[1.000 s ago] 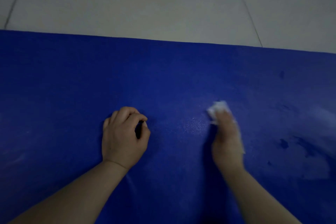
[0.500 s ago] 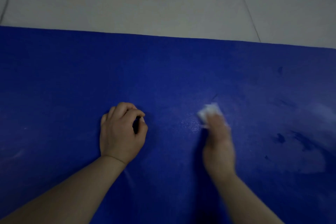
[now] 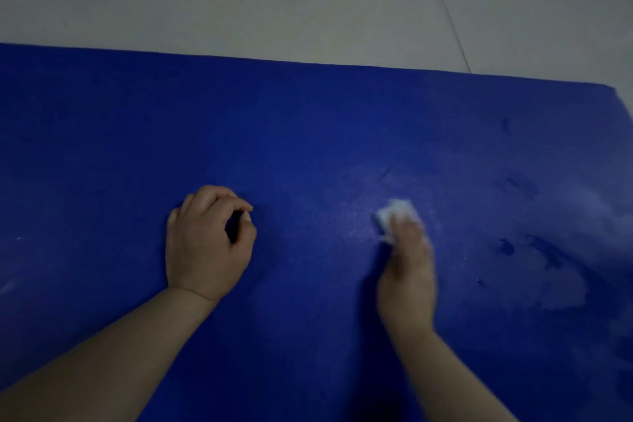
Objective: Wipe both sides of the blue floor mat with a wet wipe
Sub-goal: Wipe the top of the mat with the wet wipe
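On blue floor mat, spread flat on tiled floor: right hand pressing wet wipe with straight fingers; left hand clenched, bracing, grasping nothing. Risk: mat creeping under stroke if brace lifts; dusty patches right of wipe missed.

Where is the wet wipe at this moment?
In the head view the wipe lies right of centre on the mat, under the fingertips of the right hand, well apart from the left hand.
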